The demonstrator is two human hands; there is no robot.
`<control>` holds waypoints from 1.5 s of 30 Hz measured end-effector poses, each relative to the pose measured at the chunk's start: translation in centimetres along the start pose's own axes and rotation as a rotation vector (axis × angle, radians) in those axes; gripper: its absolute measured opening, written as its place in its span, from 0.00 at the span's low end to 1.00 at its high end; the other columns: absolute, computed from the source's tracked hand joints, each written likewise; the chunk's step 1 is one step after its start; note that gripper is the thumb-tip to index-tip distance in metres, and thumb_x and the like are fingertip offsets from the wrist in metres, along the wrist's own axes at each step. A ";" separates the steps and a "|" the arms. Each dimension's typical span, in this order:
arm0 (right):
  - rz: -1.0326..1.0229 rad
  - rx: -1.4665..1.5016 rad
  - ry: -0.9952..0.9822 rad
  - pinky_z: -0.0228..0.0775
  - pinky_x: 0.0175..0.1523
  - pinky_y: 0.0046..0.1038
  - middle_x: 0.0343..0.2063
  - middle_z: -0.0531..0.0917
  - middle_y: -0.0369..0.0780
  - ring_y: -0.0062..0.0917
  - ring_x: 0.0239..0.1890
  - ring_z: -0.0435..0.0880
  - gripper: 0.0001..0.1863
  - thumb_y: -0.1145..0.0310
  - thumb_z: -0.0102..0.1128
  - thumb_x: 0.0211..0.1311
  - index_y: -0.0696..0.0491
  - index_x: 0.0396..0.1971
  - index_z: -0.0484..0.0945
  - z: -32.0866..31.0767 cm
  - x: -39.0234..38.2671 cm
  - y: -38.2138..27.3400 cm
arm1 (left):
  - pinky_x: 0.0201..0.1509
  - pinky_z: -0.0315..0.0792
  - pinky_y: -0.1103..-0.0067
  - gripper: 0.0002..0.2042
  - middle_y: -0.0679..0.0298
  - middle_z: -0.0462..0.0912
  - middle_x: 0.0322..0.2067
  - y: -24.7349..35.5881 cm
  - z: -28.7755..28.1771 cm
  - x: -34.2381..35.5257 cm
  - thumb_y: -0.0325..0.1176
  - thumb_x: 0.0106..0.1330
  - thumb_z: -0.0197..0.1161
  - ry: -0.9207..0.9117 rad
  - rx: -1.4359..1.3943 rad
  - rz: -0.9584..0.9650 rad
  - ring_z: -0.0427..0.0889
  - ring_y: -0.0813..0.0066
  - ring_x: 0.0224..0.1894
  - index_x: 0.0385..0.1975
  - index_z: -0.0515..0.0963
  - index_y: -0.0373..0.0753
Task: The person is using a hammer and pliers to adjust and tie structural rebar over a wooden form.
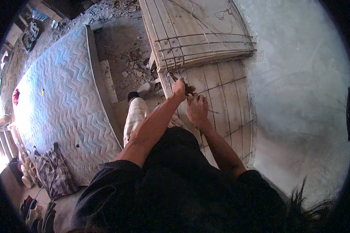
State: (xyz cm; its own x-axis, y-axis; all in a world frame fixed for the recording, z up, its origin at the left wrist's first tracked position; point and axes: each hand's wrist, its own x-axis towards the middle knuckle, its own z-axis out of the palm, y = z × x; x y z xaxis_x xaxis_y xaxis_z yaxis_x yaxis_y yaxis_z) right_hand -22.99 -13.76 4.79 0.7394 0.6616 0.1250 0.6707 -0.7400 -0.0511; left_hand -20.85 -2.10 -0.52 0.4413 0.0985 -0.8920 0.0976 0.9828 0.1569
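Observation:
My left hand [179,90] is closed around a small dark tool [189,89], whose kind I cannot make out. Close beside it, my right hand [197,109] has its fingers curled in at the tool's near end; what they grip is hidden. Both hands are over a wire grid [223,83] of thin dark rods, lying on a pale, stained panel [217,101]. A thin wire end [214,112] pokes out by my right hand. Farther off, a second pale panel with rods [202,39] lies across the first, with loose bent wires on top.
A quilted mattress [66,89] slants along the left, a checked cloth [56,174] at its near end. Rubble [132,70] covers the ground between mattress and panels. My leg in light trousers [135,116] stretches there. A smooth grey wall [299,97] borders the right.

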 end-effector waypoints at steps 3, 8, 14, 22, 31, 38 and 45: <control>0.057 0.164 -0.186 0.70 0.28 0.39 0.22 0.77 0.41 0.43 0.23 0.75 0.16 0.58 0.47 0.60 0.58 0.33 0.70 3.1 -1.1 1.6 | 0.23 0.72 0.70 0.10 0.59 0.70 0.19 0.3 0.5 -1.5 0.34 0.57 0.53 0.037 0.138 0.036 0.78 0.60 0.21 0.24 0.69 0.31; 0.017 0.316 -0.321 0.62 0.18 0.29 0.13 0.70 0.36 0.28 0.12 0.68 0.20 0.51 0.40 0.63 0.53 0.30 0.72 4.8 -0.8 3.1 | 0.22 0.73 0.75 0.21 0.52 0.78 0.26 -0.7 -2.0 0.5 0.39 0.51 0.63 0.012 0.467 0.140 0.79 0.66 0.21 0.34 0.72 0.24; 0.101 0.591 -0.331 0.62 0.16 0.27 0.15 0.71 0.38 0.26 0.11 0.68 0.20 0.52 0.36 0.64 0.53 0.32 0.71 5.2 -1.3 2.5 | 0.25 0.75 0.72 0.16 0.56 0.77 0.24 0.3 -3.0 -1.0 0.39 0.54 0.62 -0.172 0.237 -0.031 0.78 0.65 0.22 0.29 0.70 0.31; -0.049 0.198 -0.263 0.72 0.29 0.34 0.29 0.77 0.49 0.36 0.25 0.78 0.16 0.62 0.38 0.62 0.58 0.39 0.68 4.2 -0.9 3.3 | 0.29 0.71 0.71 0.09 0.61 0.71 0.20 -0.9 -1.6 1.9 0.34 0.57 0.57 0.023 0.266 0.019 0.77 0.64 0.27 0.23 0.68 0.36; 0.025 0.178 -0.392 0.71 0.31 0.38 0.26 0.77 0.48 0.43 0.27 0.77 0.10 0.68 0.41 0.59 0.57 0.36 0.68 1.1 -0.4 0.0 | 0.30 0.72 0.73 0.09 0.59 0.75 0.24 -3.4 -5.2 6.7 0.34 0.56 0.56 -0.204 0.491 0.343 0.77 0.64 0.26 0.30 0.71 0.34; -0.132 0.188 -0.345 0.67 0.20 0.36 0.23 0.76 0.44 0.37 0.23 0.78 0.10 0.67 0.46 0.58 0.54 0.39 0.66 6.6 -1.8 3.1 | 0.29 0.72 0.73 0.14 0.55 0.79 0.25 -1.2 -2.3 -1.1 0.36 0.52 0.61 -0.084 0.882 0.455 0.79 0.66 0.26 0.29 0.75 0.30; 0.629 1.493 -0.885 0.59 0.14 0.28 0.10 0.71 0.37 0.26 0.08 0.67 0.19 0.54 0.36 0.63 0.54 0.26 0.70 5.3 -1.8 1.1 | 0.32 0.76 0.74 0.10 0.55 0.77 0.28 0.0 -4.3 -0.8 0.32 0.55 0.59 -0.112 0.248 0.032 0.78 0.65 0.27 0.27 0.75 0.29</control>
State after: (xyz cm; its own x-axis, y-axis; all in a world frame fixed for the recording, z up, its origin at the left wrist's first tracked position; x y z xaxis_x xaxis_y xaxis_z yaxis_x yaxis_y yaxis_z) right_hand -23.32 -15.14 -0.76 0.3511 0.5912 -0.7261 -0.5601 -0.4888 -0.6689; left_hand -25.02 -1.48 -1.60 0.5423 0.0976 -0.8345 0.2910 0.9100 0.2955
